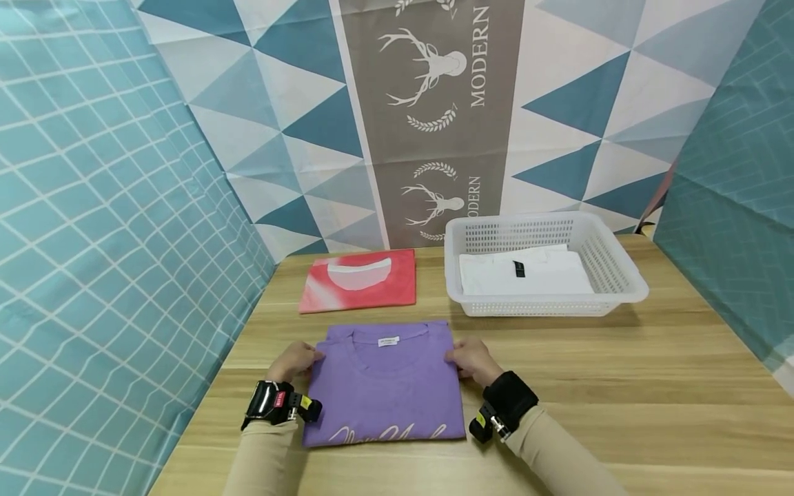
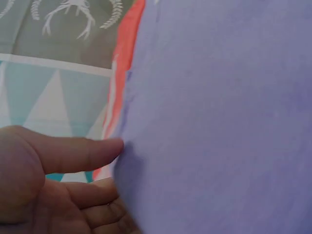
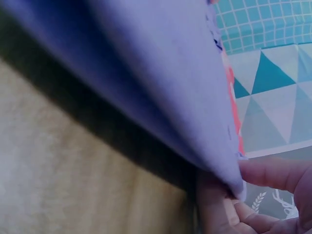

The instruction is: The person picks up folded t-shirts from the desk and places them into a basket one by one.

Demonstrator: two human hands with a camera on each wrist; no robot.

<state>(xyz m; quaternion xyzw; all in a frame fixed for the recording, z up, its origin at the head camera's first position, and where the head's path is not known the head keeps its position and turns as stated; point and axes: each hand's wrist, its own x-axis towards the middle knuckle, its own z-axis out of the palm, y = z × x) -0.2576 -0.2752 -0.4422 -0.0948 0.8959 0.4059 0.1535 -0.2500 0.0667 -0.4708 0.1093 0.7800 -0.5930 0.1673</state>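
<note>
Gripping a folded purple T-shirt (image 1: 384, 382) by its two upper corners, a person works at a wooden table (image 1: 620, 386), the garment lying flat near the front edge with its neck label up. The left hand (image 1: 296, 359) holds the left corner: the left wrist view shows the thumb (image 2: 78, 153) on top of the cloth edge and fingers curling beneath it. The right hand (image 1: 473, 358) pinches the right corner, thumb above and fingers below, and the right wrist view shows that edge raised clear of the tabletop. Beyond the shirt lies a folded red-and-white garment (image 1: 361, 279), just apart from it; to the right stands a white plastic basket (image 1: 611, 269) with a folded white garment (image 1: 527, 274) inside. Patterned cloth backdrops (image 1: 428, 103) close in the scene. Handling this well would seem to call for both corners lifted evenly, with the folded layers pinched together so that none slips or sags open.
</note>
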